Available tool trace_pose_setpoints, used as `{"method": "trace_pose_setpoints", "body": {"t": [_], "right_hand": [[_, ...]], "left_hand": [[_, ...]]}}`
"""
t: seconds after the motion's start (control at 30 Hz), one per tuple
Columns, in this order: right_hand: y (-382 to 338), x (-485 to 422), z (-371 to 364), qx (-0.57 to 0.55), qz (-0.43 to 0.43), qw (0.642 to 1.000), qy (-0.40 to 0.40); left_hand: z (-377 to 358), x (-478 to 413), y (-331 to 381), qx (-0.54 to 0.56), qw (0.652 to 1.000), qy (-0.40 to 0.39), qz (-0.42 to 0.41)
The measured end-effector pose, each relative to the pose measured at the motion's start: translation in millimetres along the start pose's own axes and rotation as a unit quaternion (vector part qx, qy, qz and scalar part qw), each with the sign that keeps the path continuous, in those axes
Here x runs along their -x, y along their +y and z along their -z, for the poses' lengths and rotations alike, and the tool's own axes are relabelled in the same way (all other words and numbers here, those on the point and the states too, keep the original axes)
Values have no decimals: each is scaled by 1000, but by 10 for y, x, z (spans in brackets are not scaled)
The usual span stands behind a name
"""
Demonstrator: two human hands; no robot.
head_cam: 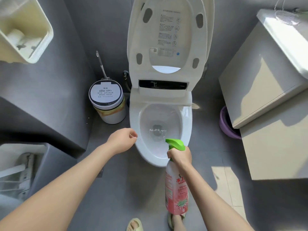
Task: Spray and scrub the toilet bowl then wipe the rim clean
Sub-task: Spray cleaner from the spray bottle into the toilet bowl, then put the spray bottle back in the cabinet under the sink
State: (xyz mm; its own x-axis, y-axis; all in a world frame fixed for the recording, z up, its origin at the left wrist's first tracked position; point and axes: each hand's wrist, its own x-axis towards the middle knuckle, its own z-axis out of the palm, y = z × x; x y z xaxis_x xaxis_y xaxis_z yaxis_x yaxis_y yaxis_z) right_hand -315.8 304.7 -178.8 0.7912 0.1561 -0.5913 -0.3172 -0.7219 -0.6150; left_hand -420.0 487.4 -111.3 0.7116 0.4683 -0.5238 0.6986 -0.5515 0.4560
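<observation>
The person stands facing the toilet bowl (144, 120), whose seat and lid (166, 39) are both raised against the wall. The right hand (180, 156) is wrapped around the neck of a spray bottle (176, 189), just below its green trigger head (175, 144). The bottle hangs roughly upright over the front right part of the rim (134, 117), with its nozzle aimed left, into the bowl. The bottle's body is pink and white (the label's lettering is too small to read). A patch of water sits at the bottom of the bowl.

The left hand (122, 140) hovers just beside the front left of the rim with its fingers loosely curled, and nothing can be seen in it.

To the left of the toilet stands a round white bin (106, 104), with a toilet brush handle (100, 64) rising behind it. On the right, a purple basin (228, 125) is tucked partly under a white cabinet (266, 72). A slipper (134, 225) shows at the bottom edge on the grey floor (116, 189).
</observation>
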Motion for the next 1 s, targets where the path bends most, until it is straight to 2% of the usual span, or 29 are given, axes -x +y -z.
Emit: {"method": "trace_pose_setpoints", "body": {"t": [0.13, 0.27, 0.47, 0.67, 0.83, 1.0], "right_hand": [[130, 164, 25, -88, 41, 995, -3], [169, 398, 177, -170, 107, 979, 38], [187, 866, 945, -240, 137, 958, 78], [645, 1343, 2434, -235, 222, 942, 94], [1383, 1433, 3695, -246, 233, 919, 204], [1976, 1187, 4852, -199, 223, 895, 331]], "left_hand": [[36, 218, 91, -3, 1000, -1, -5], [22, 406, 253, 11, 1000, -16, -15], [-160, 576, 942, -4, 994, -81, -79], [-569, 735, 2342, -17, 987, -56, -147], [-1175, 910, 3680, 25, 985, -29, -167], [-1771, 961, 4791, 78, 983, 6, -165]]}}
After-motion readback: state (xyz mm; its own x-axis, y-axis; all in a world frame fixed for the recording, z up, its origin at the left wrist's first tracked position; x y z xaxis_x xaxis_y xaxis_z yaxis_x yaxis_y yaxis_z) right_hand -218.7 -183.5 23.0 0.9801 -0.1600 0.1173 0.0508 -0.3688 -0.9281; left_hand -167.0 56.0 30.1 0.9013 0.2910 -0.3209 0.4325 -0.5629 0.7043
